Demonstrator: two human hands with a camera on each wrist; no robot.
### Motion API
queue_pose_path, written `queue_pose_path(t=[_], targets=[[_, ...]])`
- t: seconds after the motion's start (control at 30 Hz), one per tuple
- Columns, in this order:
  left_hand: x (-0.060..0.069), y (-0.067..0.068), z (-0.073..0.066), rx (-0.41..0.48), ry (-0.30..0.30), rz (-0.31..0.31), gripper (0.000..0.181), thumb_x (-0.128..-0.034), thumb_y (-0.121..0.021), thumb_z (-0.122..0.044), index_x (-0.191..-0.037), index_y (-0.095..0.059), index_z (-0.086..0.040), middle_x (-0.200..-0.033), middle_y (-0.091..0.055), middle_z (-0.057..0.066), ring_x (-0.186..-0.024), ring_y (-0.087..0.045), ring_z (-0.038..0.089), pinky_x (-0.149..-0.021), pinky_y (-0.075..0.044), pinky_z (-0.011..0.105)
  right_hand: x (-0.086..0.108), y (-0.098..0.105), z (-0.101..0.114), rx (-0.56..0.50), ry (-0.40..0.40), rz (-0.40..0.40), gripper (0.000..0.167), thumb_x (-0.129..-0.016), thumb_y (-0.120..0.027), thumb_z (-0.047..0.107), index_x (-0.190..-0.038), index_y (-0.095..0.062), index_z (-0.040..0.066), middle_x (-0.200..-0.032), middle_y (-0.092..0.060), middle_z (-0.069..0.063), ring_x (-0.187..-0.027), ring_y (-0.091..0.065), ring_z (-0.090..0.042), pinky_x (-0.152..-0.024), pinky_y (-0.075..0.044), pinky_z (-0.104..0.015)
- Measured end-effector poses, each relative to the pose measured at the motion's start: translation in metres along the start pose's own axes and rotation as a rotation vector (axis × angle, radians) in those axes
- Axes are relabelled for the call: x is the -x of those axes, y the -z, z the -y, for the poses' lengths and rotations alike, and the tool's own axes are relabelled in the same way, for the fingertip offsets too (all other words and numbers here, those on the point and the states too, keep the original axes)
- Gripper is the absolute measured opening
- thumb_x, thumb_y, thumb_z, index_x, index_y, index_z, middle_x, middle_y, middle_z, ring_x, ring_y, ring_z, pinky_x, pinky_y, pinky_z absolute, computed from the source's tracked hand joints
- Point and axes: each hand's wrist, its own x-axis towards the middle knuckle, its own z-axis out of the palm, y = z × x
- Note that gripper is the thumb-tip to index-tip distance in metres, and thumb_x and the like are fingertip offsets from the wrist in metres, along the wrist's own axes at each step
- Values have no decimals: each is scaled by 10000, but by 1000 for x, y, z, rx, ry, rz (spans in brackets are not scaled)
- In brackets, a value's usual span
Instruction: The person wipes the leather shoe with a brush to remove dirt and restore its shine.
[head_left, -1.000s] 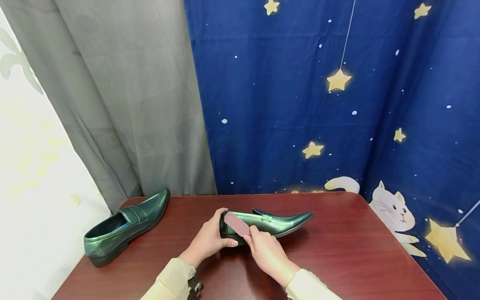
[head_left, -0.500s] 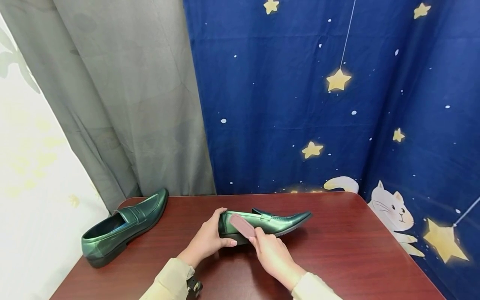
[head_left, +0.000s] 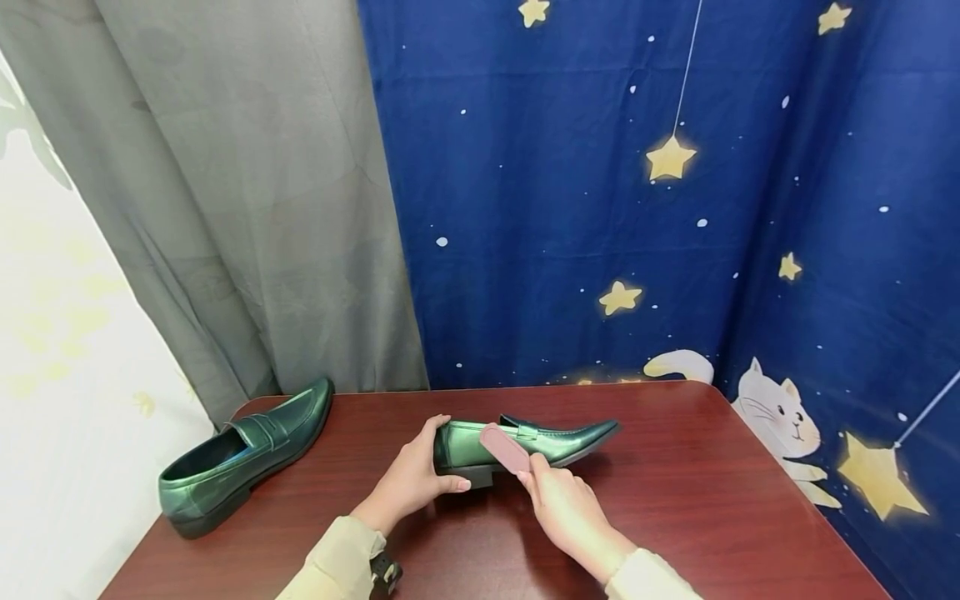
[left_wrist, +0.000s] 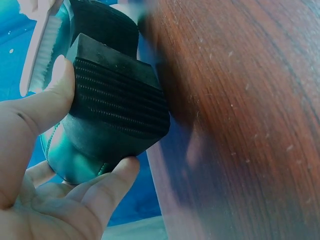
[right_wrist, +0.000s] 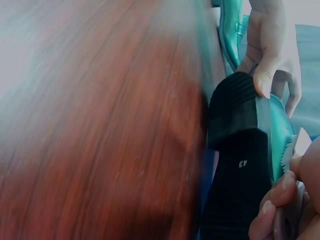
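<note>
A metallic green loafer (head_left: 468, 446) is held by its heel end in my left hand (head_left: 411, 479), toe pointing right. In the left wrist view the thumb lies along one side of the black heel (left_wrist: 120, 95) and the fingers curl round the back. My right hand (head_left: 566, 508) grips a pink brush (head_left: 505, 448) by its handle. The brush's pale bristles (right_wrist: 288, 152) face the loafer's near side, and they appear to touch it. On the sole, the number 43 shows in the right wrist view.
The matching green loafer (head_left: 243, 458) stands on the reddish-brown wooden table (head_left: 712, 500) at the far left. Behind the table hang a grey curtain (head_left: 300, 208) and a blue star-patterned curtain (head_left: 540, 208).
The brush in my right hand has moved right along the loafer's side, from near the heel toward the middle. My left hand keeps its hold on the heel end.
</note>
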Motion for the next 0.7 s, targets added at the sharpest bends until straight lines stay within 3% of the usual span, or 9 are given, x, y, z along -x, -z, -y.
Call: queue_pose_path(t=[0.33,0.7], targets=[[0,0,0,-5,10,2,1064,-641,-964,-355,-1501,-374,-145,-1235,-668,108,-989,-641,193,-916,-513,431,5,9,-12,44,-5,-13,207,-1018,-588,285,-917,-483,137,-587,-496,21,-511,-554,-211,-453,-357,-375],[0,0,0,1,14,2,1061,-648,-960,-362,-1506,-371,-156,-1292,-640,112,-1018,-633,202,-937,-505,442,10,17,-23,74,-25,-12,207,-1012,-601,279,-915,-481,141,-594,-505,19,-518,-575,-240,-460,-359,-385]])
